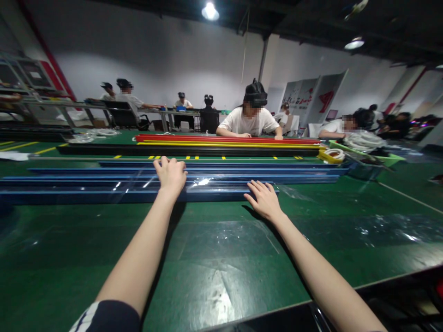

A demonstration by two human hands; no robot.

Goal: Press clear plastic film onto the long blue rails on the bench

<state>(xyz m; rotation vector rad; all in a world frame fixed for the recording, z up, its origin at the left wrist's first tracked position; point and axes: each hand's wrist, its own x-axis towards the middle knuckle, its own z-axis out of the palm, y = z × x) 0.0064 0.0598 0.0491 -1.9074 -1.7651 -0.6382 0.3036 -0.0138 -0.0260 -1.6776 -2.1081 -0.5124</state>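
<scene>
Several long blue strips point(221, 195) lie side by side across the green table, with shiny clear plastic film point(147, 180) over part of them. My left hand point(171, 176) rests on top of the strips near their middle, its fingers slightly bent and apart. At the right end of the nearest strip, my right hand point(264, 199) lies with spread fingers touching the strip and film. Neither hand visibly grips anything; what is under the palms is hidden.
Red strips point(221, 138), yellow strips point(228, 143) and black strips point(194, 150) lie farther back. A person point(251, 121) leans over the opposite side. A yellow container point(331, 156) and a green basket point(387, 158) stand at right. Clear film sheets point(398, 233) cover the near tabletop point(207, 286).
</scene>
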